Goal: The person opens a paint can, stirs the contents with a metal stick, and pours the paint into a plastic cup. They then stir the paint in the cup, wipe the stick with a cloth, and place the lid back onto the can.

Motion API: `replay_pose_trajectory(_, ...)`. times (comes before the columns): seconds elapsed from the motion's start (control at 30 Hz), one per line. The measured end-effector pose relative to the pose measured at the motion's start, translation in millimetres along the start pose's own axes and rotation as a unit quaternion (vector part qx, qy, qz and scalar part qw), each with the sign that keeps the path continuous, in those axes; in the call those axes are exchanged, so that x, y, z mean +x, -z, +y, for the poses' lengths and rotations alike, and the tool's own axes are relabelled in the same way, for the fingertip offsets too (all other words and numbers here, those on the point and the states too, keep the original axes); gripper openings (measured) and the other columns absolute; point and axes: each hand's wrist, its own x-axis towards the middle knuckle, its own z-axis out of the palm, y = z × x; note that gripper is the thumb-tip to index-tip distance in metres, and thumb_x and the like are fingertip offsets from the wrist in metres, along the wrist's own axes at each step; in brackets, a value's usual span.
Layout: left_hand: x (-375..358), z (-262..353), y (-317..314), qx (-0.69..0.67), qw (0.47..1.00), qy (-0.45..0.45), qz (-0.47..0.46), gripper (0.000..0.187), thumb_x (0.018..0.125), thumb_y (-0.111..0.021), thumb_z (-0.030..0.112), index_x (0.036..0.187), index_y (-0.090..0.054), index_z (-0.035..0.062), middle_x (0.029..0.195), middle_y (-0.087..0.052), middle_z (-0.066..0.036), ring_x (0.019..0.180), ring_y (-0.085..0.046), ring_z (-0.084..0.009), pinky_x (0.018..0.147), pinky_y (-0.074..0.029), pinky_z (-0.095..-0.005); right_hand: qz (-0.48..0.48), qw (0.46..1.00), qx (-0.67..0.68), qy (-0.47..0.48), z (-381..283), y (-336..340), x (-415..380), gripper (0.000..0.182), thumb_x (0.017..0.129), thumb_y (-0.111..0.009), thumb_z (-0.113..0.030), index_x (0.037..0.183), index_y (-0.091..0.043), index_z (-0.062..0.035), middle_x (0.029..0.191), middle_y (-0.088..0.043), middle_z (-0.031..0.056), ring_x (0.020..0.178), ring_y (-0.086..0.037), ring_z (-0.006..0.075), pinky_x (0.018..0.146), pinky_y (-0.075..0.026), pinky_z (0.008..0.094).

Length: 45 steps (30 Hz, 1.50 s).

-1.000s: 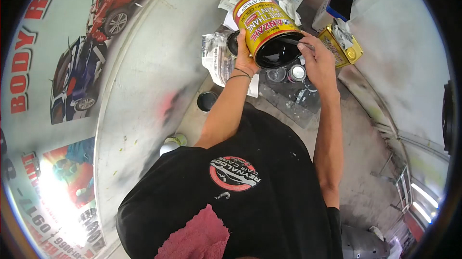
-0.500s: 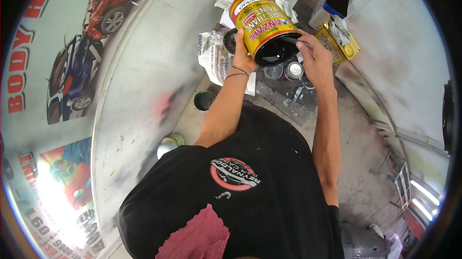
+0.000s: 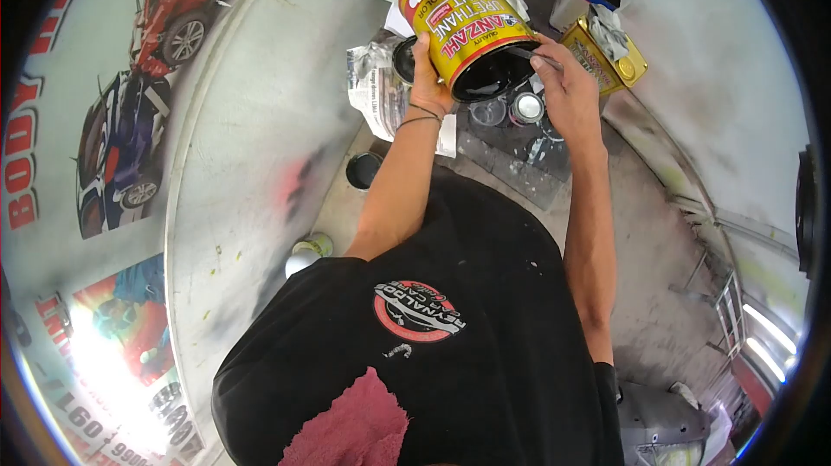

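Note:
A large yellow paint can [image 3: 467,20], labelled urethane paint in jet black, is held tilted with its open mouth toward me. Glossy black paint coats the inside. My left hand [image 3: 428,85] grips the can around its lower left side, near the rim. At the right of the mouth, my right hand [image 3: 567,89] pinches a thin, flat dark stick [image 3: 534,57] whose far end reaches over the rim into the can. Some of the right fingers are hidden behind the can's edge. Just below the mouth stand a clear cup [image 3: 489,111] and a small silver-topped can [image 3: 526,108].
Newspaper [image 3: 372,102] lies under and beside the can, with a dark round lid or tin [image 3: 404,59] on it. A black-lined container [image 3: 363,171] sits on the floor at left. A yellow rectangular tin [image 3: 597,55] stands at right, against the wall [image 3: 710,77].
The can and both hands have shifted slightly up and left in view, along with the surroundings. Both grips stay the same.

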Motion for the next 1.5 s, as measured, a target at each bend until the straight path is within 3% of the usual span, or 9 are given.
replay_pose_trajectory(1.5,0.8,0.2,-8.9,-0.014,1.000,-0.004,-0.025,0.081,0.093,-0.081,0.059,0.151,-0.056,0.0073,0.139,-0.072,-0.018,0.126,-0.072,-0.0354,0.112,-0.059,-0.0538,-0.009,1.000,-0.004,-0.009,-21.5,8.0,2.0,0.019,0.103,-0.071,-0.014,0.118,-0.074,-0.0021,0.137,-0.076,0.0159,0.113,-0.076,0.0335,0.096,-0.059,0.0401)
